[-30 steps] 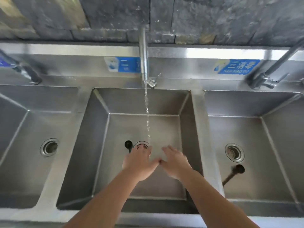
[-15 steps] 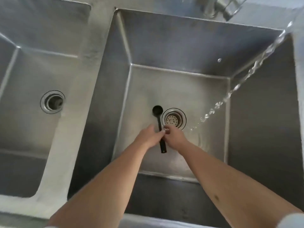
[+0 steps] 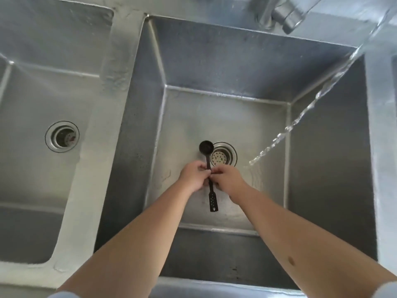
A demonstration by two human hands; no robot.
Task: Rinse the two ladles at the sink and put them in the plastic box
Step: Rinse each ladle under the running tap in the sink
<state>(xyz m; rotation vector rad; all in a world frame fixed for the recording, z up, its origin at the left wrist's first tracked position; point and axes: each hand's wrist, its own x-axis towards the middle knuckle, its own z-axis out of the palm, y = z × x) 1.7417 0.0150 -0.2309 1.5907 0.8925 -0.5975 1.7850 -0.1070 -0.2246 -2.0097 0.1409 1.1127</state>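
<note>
A small black ladle [image 3: 206,147] lies in the middle steel basin [image 3: 225,117], its bowl just left of the drain strainer [image 3: 223,157] and its perforated handle end pointing toward me. My left hand [image 3: 193,176] and my right hand [image 3: 228,179] meet over the middle of its handle, fingers pinched around it from either side. Water [image 3: 300,117] streams from the tap [image 3: 285,14] and lands on the basin floor right of my hands. The second ladle and the plastic box are out of view.
A second basin [image 3: 32,104] with its own drain [image 3: 62,136] lies to the left, past a wet steel divider [image 3: 103,125]. The right divider [image 3: 382,147] runs along the frame edge.
My view dropped from the whole sink front down into the middle basin. My hands came down from over the drain and closed on the ladle's handle.
</note>
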